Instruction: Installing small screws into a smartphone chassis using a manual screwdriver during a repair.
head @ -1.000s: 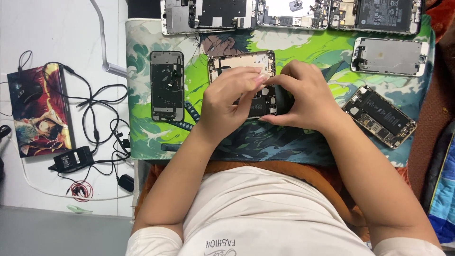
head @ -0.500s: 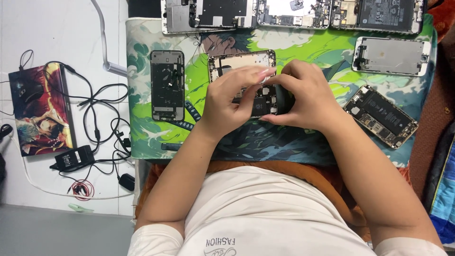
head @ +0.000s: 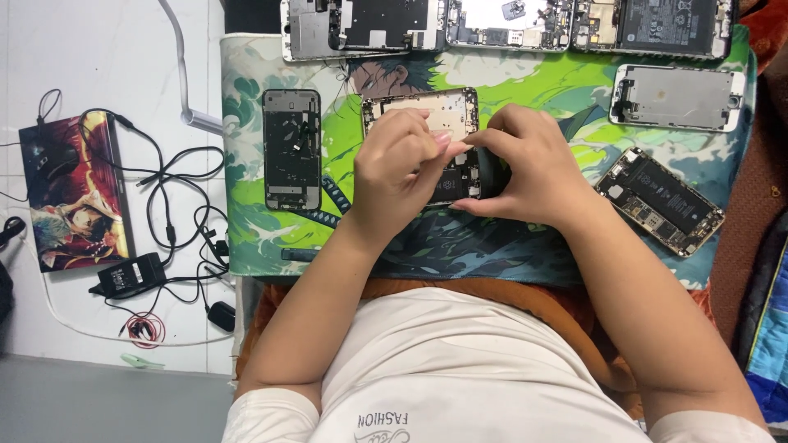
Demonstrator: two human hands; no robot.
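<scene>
Green and white swirls cover the soft mat (head: 246, 164) on our surface, with a cartoon drawing printed on it. We hold an open phone (head: 460, 182) in the middle of the mat, just above it. It is flat and shaped like a box lid, with dark little parts inside. Our left hand (head: 398, 168) curls over its left side, and the fingers (head: 443, 152) are pinched together on something tiny at the phone; we cannot tell what it is. Our right hand (head: 525, 168) wraps around the right end, fingers clamped on the phone's edge.

Behind our hands lies a pale gold phone shell (head: 427, 108), partly hidden. To the left lies a dark phone frame (head: 291, 149), long and thin. To the right sit a shiny silver phone back (head: 677, 97) and a tilted phone full of parts (head: 661, 201). More open phones (head: 501, 20) lie in a row along the far edge of the mat.

Left of the mat, the surface is white. A colourful picture box (head: 74, 193) rests there, beside black tangled cables (head: 176, 205) and a small black charger block (head: 127, 275).
</scene>
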